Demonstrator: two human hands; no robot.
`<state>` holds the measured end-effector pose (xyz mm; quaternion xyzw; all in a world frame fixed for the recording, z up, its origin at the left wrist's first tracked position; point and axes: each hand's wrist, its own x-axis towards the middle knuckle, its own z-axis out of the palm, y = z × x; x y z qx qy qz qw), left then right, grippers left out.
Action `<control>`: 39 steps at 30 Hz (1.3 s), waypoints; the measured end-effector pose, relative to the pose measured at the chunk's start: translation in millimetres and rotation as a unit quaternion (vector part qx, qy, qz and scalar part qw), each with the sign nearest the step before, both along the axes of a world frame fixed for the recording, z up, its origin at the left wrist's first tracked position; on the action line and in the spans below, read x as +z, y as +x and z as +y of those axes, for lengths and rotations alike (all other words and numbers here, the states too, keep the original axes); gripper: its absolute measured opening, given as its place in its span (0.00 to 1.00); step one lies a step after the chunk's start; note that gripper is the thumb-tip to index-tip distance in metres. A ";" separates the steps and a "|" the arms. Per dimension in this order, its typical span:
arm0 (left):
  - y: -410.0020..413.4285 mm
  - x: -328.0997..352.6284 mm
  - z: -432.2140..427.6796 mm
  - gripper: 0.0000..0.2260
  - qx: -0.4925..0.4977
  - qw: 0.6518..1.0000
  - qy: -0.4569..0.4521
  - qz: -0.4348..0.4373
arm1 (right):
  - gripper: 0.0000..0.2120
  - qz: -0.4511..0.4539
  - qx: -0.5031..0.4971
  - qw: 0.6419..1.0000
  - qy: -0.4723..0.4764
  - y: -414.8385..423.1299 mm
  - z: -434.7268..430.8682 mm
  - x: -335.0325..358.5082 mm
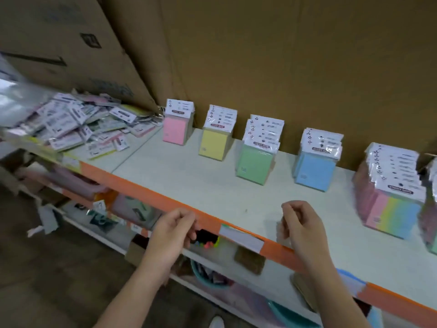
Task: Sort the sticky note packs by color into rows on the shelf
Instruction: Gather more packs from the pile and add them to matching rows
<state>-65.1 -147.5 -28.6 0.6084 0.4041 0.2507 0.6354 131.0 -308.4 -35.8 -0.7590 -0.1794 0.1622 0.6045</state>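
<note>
Brown cardboard wall [283, 55] behind a white shelf [189, 181], orange front rail [146, 192] (a white label [241, 237] stuck on it), cluttered lower shelf [106, 240], dim brown floor [59, 280] below

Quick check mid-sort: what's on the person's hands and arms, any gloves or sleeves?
Nothing worn that shows: the left hand and right hand are gloveless, with no watch or wristband visible, and both forearms are bare, no sleeves down to the frame's edge.
</note>
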 end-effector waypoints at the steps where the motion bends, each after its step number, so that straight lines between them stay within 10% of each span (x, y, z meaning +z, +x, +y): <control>1: -15.0 0.2 1.8 0.12 0.026 1.000 -0.007 -0.003 | 0.06 -0.010 0.031 0.999 0.003 -8.4 5.5 0.1; 17: -222.1 -32.2 124.0 0.13 0.231 0.973 -0.004 0.022 | 0.14 0.019 0.228 0.973 0.018 -147.3 175.3 -10.2; 31: -227.0 2.4 340.8 0.13 0.042 0.999 0.024 -0.008 | 0.08 0.019 0.092 0.996 0.006 -217.9 386.7 12.3; 39: -157.5 14.0 397.9 0.07 -0.088 0.970 0.213 0.073 | 0.10 0.051 0.095 0.988 -0.112 -178.0 460.3 -9.3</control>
